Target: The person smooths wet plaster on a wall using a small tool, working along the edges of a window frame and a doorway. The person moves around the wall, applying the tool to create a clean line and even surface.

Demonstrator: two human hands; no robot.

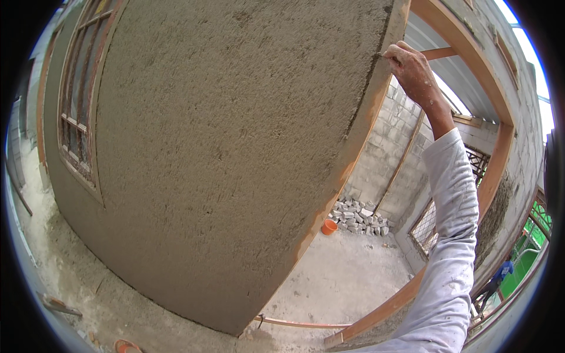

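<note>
My right hand [407, 66], spotted with wet mortar, is raised to the upper edge of a freshly plastered wall [235, 129]. Its fingers are pinched together against the strip where grey plaster meets the wooden door frame [348, 172]. Whatever sits between the fingertips, if anything, is too small or hidden to make out. The plaster is rough and grey-brown, with a darker ragged line running down beside the frame. A long pale sleeve [450, 235] covers my right arm, which reaches up from the lower edge. My left hand is out of view.
Beyond the doorway lie a heap of broken light blocks [364, 217] and an orange bucket [329, 227]. A wooden brace [306, 323] crosses the doorway's foot. A barred window [82, 100] is set in the wall at left. A person in blue [501, 272] stands far right.
</note>
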